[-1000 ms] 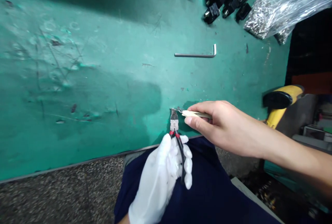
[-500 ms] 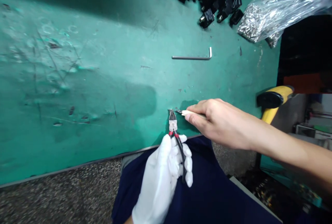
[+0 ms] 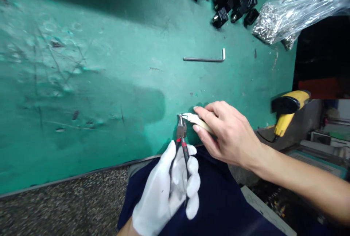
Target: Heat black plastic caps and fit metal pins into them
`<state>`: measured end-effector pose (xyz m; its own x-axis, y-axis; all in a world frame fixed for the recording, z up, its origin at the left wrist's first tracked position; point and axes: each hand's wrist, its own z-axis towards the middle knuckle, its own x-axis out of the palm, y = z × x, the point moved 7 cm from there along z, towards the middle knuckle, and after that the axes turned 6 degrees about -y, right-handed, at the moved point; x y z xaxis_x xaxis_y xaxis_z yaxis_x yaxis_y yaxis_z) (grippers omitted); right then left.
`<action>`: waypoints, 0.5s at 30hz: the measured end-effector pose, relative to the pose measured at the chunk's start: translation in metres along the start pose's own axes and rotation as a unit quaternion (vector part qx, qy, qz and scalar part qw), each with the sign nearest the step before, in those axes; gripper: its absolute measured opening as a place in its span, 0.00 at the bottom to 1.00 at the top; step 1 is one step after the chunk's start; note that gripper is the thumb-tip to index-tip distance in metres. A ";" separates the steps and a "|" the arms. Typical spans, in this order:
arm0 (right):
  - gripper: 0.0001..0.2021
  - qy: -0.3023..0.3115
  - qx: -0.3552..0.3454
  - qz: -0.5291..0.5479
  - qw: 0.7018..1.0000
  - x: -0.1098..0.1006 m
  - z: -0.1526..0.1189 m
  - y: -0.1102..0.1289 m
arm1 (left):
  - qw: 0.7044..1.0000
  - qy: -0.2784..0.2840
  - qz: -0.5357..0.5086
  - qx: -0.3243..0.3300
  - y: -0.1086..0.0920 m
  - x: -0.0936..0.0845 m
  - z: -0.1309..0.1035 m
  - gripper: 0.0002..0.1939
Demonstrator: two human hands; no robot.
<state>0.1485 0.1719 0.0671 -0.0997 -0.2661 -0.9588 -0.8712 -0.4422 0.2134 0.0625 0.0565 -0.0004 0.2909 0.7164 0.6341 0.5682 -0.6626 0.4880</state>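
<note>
My left hand (image 3: 166, 185), in a white glove, is closed around the red and black handles of a pair of pliers (image 3: 181, 131). The jaws point away from me, and a tiny metal piece (image 3: 179, 115) sits at their tips, too small to name. My bare right hand (image 3: 226, 130) grips a second pair of pliers (image 3: 193, 118) with pale handles. Its pointed jaws reach in from the right and meet the tips of the first pair, close above the green tabletop (image 3: 131, 83).
A hex key (image 3: 203, 59) lies beyond my hands. Several black plastic parts (image 3: 220, 17) are heaped at the back, beside a clear bag (image 3: 269, 21) of small metal pieces. At the right edge is a yellow and black tool (image 3: 290, 105), perhaps a heat gun.
The pale-handled pliers have turned and moved left, their jaws now at the tips of the other pair. My right-hand fingers have spread somewhat, and the left pliers have rolled slightly.
</note>
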 end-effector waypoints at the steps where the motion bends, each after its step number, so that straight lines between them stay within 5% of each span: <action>1: 0.22 -0.006 -0.013 -0.014 1.000 0.001 -0.001 0.000 | 1.000 0.007 -0.011 0.000 0.001 0.000 -0.001 0.23; 15: 0.23 -0.038 -0.073 -0.057 0.995 0.009 -0.004 0.000 | 0.998 0.030 -0.044 -0.039 0.003 -0.012 -0.005 0.17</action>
<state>0.1494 0.1662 0.0592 -0.0453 -0.1436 -0.9886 -0.8006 -0.5867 0.1219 0.0571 0.0447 -0.0034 0.1945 0.7605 0.6196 0.5268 -0.6138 0.5880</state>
